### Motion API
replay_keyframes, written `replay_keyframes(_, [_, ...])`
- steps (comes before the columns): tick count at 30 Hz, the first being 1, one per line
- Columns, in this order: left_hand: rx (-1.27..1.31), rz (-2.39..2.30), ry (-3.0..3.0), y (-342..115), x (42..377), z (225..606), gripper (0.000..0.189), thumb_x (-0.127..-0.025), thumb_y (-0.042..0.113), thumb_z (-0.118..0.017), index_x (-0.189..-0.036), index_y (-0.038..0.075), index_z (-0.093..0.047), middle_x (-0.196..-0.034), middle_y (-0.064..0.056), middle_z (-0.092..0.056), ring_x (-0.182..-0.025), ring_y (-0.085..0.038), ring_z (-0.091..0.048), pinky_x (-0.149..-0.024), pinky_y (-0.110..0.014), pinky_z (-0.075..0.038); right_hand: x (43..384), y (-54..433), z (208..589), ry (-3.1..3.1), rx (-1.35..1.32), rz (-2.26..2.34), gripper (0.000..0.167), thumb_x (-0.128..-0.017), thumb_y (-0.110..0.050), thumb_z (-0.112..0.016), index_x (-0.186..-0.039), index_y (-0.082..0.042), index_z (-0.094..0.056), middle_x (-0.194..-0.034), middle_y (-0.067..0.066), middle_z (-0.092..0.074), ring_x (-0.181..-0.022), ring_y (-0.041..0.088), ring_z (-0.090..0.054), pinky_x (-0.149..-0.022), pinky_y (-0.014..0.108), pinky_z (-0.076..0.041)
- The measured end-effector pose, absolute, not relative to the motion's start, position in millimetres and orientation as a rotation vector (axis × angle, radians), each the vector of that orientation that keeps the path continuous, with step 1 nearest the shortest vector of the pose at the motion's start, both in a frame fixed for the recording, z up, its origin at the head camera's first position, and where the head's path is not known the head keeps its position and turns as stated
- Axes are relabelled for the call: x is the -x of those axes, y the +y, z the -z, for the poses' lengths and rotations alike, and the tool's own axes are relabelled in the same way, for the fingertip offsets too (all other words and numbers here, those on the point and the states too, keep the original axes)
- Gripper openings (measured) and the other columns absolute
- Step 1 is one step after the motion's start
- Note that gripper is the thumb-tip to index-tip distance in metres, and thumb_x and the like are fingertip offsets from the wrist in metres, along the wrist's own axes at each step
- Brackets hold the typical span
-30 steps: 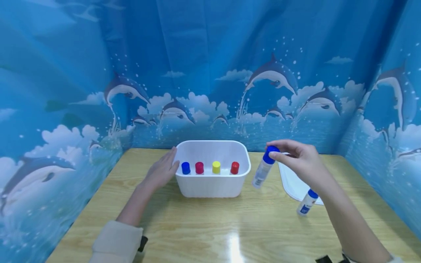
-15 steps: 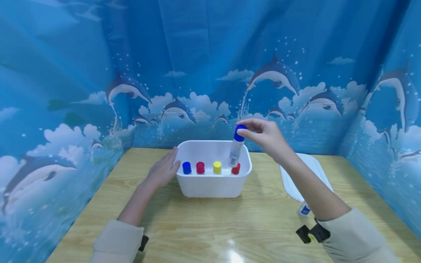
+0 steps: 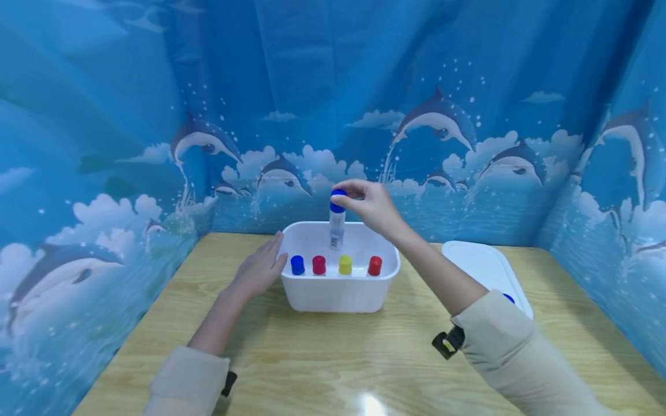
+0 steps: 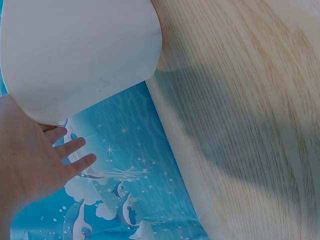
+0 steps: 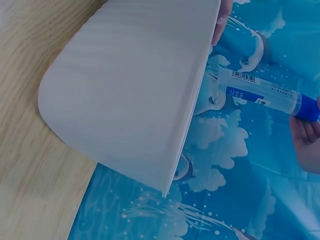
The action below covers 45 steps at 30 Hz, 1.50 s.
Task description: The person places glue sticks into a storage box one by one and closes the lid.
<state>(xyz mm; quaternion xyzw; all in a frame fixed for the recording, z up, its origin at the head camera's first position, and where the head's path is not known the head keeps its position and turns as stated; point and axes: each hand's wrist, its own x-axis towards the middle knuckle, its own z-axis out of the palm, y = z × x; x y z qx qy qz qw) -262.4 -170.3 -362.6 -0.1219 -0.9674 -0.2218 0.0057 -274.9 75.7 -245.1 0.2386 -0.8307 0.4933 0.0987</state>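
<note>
A clear liquid glue bottle [image 3: 337,228] with a blue cap hangs upright over the white bin [image 3: 335,296]. My right hand [image 3: 376,209] pinches it by the cap, thumb in front. In the right wrist view, the glue bottle [image 5: 262,95] shows a blue label and a barcode beyond the bin's rim. My left hand [image 3: 258,268] rests against the bin's left side with its fingers extended. Along the bin's front wall stand capped bottles, with a blue cap [image 3: 298,265], a red cap [image 3: 319,265], a yellow cap [image 3: 345,264] and another red cap [image 3: 374,266]; their bodies are mostly hidden.
A white lid [image 3: 476,260] lies on the wooden table [image 3: 312,352] to the right. Just a bit of another blue cap [image 3: 509,298] shows past my right sleeve. A blue dolphin-print curtain [image 3: 322,86] encloses the table at the back and sides.
My right hand has carried the glue bottle leftward and up, from right of the bin to above its middle, and the bottle has gone from tilted to upright. My left hand stays put.
</note>
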Motion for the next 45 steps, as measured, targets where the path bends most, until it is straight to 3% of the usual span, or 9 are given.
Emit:
replay_keyframes(9, [0.366, 0.7, -3.038, -171.0, 262.1, 362.4, 0.064, -0.099, 0.041, -0.027, -0.148, 0.008, -0.004, -0.153, -0.009, -0.004, -0.137, -0.027, -0.006, -0.108, -0.046, -0.014, 294.5, 44.1, 264.6, -2.418, -0.79, -1.499, 0.033, -0.088, -0.027, -0.063, -0.114, -0.007, -0.063, -0.105, 0.002, -0.064, -0.094, 0.013, -0.059, -0.079, 0.025, -0.051])
replay_keyframes(19, [0.374, 0.683, -3.038, -170.6, 262.2, 361.7, 0.062, -0.099, 0.04, -0.025, -0.148, 0.008, -0.004, -0.152, -0.009, -0.006, -0.137, -0.027, -0.008, -0.108, -0.045, -0.015, 309.9, 21.3, 297.1, -2.573, -0.714, -1.485, 0.032, -0.088, -0.026, -0.063, -0.115, -0.009, -0.063, -0.108, 0.003, -0.063, -0.1, 0.014, -0.058, -0.082, 0.024, -0.049])
replay_keyframes(45, [0.4, 0.664, -3.016, -170.5, 262.6, 362.2, 0.061, -0.099, 0.038, -0.028, -0.148, 0.006, -0.006, -0.152, -0.011, -0.008, -0.137, -0.028, -0.009, -0.108, -0.046, -0.015, 323.5, 23.6, 333.1, -2.899, -0.924, -1.306, 0.026, -0.087, -0.017, -0.064, -0.112, -0.009, -0.064, -0.106, 0.004, -0.064, -0.096, 0.013, -0.061, -0.084, 0.024, -0.048])
